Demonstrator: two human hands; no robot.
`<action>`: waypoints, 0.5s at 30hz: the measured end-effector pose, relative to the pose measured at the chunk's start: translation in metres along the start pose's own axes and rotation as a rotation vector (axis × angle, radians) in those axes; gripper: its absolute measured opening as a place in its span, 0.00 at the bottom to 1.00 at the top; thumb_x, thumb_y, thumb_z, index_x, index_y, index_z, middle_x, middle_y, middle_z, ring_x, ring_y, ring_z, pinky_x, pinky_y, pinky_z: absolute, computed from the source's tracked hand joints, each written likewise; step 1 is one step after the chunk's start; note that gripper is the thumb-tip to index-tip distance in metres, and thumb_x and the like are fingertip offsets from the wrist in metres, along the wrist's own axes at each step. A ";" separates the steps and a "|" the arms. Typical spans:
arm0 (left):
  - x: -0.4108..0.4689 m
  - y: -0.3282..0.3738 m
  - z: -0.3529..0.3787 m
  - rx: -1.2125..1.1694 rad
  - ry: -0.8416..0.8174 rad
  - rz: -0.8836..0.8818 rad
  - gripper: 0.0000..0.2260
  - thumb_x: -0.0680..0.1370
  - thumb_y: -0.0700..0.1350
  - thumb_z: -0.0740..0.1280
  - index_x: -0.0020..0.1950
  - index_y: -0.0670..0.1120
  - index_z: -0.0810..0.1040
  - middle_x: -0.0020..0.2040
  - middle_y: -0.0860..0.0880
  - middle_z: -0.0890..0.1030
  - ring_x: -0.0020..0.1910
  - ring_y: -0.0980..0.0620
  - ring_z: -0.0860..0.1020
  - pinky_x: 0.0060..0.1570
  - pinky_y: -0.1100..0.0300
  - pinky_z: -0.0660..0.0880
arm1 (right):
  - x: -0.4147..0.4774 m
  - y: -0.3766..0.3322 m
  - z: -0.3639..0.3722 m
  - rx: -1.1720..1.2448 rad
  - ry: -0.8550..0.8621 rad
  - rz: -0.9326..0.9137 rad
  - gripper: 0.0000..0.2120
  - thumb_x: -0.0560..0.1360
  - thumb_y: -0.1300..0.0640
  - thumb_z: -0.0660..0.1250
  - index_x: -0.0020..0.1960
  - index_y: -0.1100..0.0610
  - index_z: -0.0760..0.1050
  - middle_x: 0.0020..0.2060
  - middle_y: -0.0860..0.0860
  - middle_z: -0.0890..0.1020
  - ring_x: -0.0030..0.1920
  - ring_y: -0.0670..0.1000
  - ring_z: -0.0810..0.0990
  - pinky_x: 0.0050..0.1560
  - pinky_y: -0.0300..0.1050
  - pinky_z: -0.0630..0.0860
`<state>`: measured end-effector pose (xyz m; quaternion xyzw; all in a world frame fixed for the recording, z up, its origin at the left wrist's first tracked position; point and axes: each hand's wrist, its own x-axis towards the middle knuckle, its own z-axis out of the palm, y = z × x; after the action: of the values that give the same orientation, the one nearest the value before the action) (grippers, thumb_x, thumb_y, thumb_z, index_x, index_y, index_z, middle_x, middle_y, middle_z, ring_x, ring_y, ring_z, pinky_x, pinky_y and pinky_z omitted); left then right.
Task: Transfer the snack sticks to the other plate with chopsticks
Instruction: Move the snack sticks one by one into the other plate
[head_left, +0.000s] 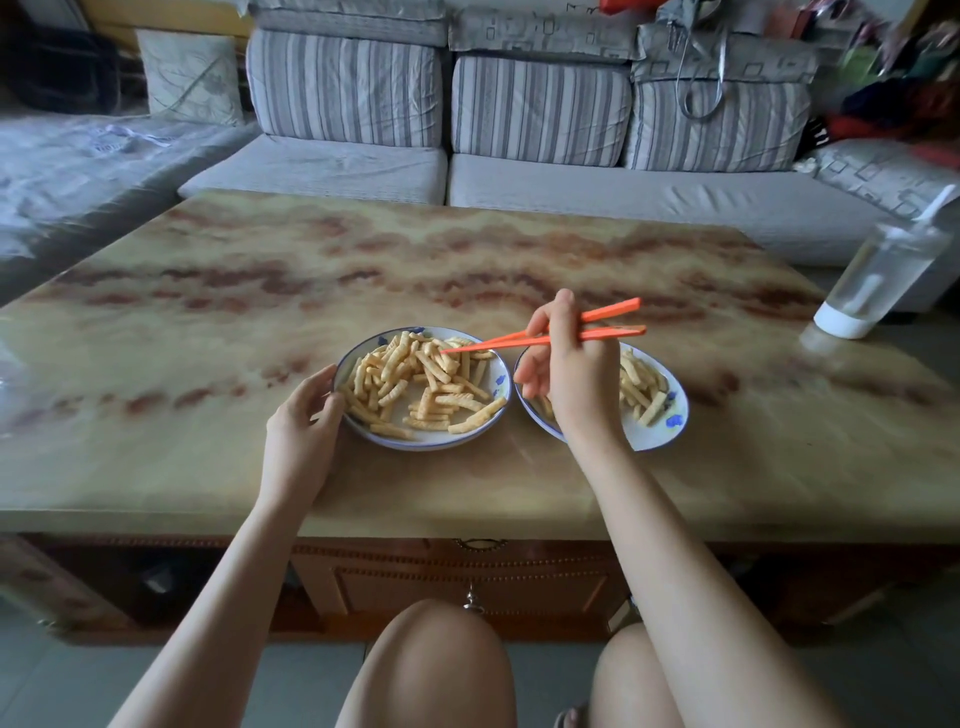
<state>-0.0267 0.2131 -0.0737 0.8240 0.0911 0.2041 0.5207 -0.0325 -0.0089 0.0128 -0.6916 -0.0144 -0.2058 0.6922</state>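
Our right hand (571, 384) grips orange chopsticks (498, 343) over the left white plate (441, 445) our left hand (301, 421) holds; next, pinch one snack stick (434, 366).

You have two plates, the left plate (427, 443) and the right plate (655, 435); two chopsticks (613, 332); one bottle (878, 275) at two o'clock; snack sticks (415, 379) too many to count.

Hidden, blurred & cut-off bits
Right hand (576, 374) covers the left half of the right plate (670, 436) & whatever snack sticks (641, 384) lie under it; its fingers hide the mid part of the chopsticks (613, 332); can't tell if the tips pinch a stick. Left plate (447, 441) near-left rim is behind the left hand (301, 421). Bottle (878, 280) at rt edge is blurred, clutter (893, 78) top-rt is a smear, knees (436, 660) are cut by the bottom edge
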 end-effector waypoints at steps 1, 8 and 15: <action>0.000 0.000 0.000 0.002 0.001 0.002 0.17 0.79 0.40 0.62 0.67 0.47 0.75 0.59 0.51 0.79 0.54 0.61 0.73 0.45 0.79 0.64 | 0.001 0.001 0.002 -0.008 -0.005 0.007 0.22 0.83 0.52 0.52 0.35 0.60 0.71 0.19 0.55 0.74 0.17 0.51 0.69 0.20 0.38 0.64; 0.000 0.000 0.000 -0.019 0.002 0.008 0.16 0.78 0.39 0.62 0.66 0.46 0.76 0.57 0.53 0.79 0.53 0.61 0.74 0.42 0.84 0.63 | -0.001 0.005 0.004 -0.041 -0.028 -0.001 0.23 0.84 0.52 0.51 0.35 0.59 0.71 0.20 0.57 0.75 0.18 0.51 0.71 0.20 0.36 0.66; 0.000 0.000 0.000 -0.019 0.001 0.007 0.16 0.78 0.40 0.62 0.66 0.46 0.76 0.57 0.54 0.79 0.54 0.61 0.73 0.42 0.84 0.63 | -0.006 0.005 -0.003 -0.017 0.040 0.003 0.23 0.84 0.52 0.50 0.34 0.59 0.70 0.19 0.56 0.73 0.17 0.52 0.69 0.20 0.37 0.64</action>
<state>-0.0260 0.2131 -0.0741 0.8192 0.0863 0.2072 0.5277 -0.0372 -0.0103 0.0060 -0.6933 0.0024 -0.2186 0.6867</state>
